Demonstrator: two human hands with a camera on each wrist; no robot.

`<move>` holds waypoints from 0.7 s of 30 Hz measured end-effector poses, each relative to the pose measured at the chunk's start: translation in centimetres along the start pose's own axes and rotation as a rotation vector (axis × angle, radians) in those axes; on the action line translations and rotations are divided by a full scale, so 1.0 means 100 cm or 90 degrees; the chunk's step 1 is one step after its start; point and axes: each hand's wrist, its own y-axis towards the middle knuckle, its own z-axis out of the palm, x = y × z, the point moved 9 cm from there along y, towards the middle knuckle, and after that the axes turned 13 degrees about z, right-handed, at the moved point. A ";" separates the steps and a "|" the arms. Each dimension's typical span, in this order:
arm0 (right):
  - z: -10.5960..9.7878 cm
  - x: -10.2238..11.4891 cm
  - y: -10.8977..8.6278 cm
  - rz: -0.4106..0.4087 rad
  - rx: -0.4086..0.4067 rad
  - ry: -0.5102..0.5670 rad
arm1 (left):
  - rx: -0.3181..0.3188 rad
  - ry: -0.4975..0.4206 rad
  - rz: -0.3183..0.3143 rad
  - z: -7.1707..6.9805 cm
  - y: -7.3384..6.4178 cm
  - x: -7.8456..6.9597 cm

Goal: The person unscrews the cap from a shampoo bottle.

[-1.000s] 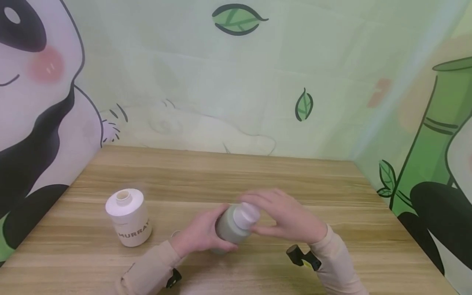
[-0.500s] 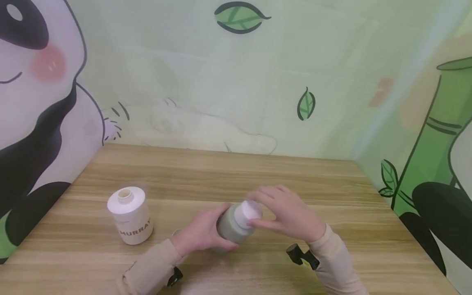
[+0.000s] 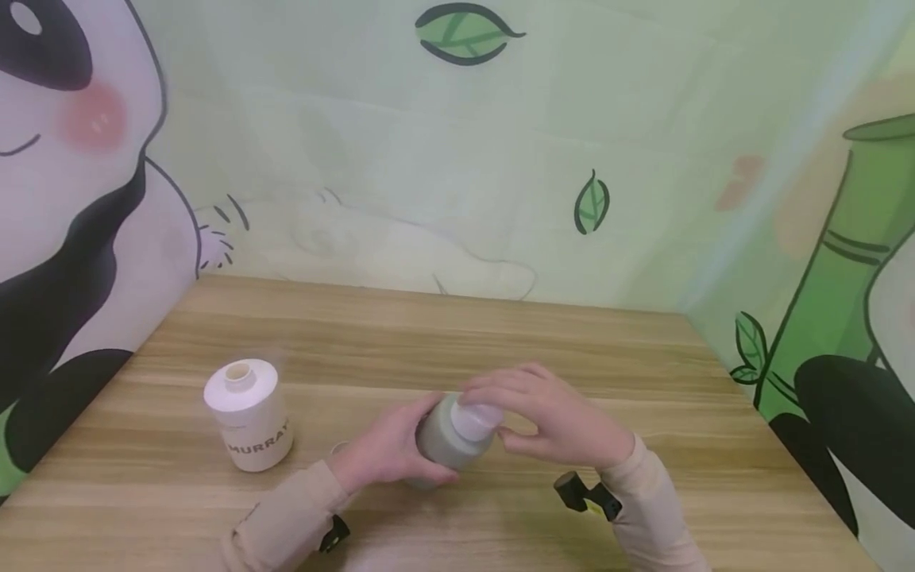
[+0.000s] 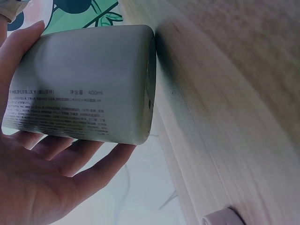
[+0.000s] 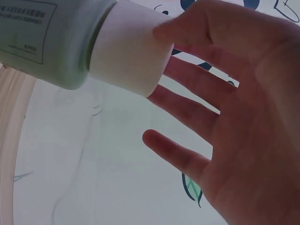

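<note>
A grey-green bottle with printed text and a 400ml mark tilts over the table, its base edge at the tabletop in the left wrist view. My left hand grips its body, thumb on one side and fingers on the other. At its top, the white cap is held between the thumb and fingers of my right hand; the little finger sticks out free. To the left stands a white bottle lettered MURRAY, its narrow neck uncovered.
A small round object lies on the wooden table, mostly hidden behind the left hand in the head view. A printed cloth wall with pandas and bamboo rises behind the table.
The right fingers shift on the cap: lifted and spread half a second ago, they now reach over its far side again. The left hand and bottle stay almost in place.
</note>
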 end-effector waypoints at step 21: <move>-0.001 -0.015 0.005 0.106 -0.047 -0.060 | 0.001 0.017 0.004 0.000 0.001 -0.002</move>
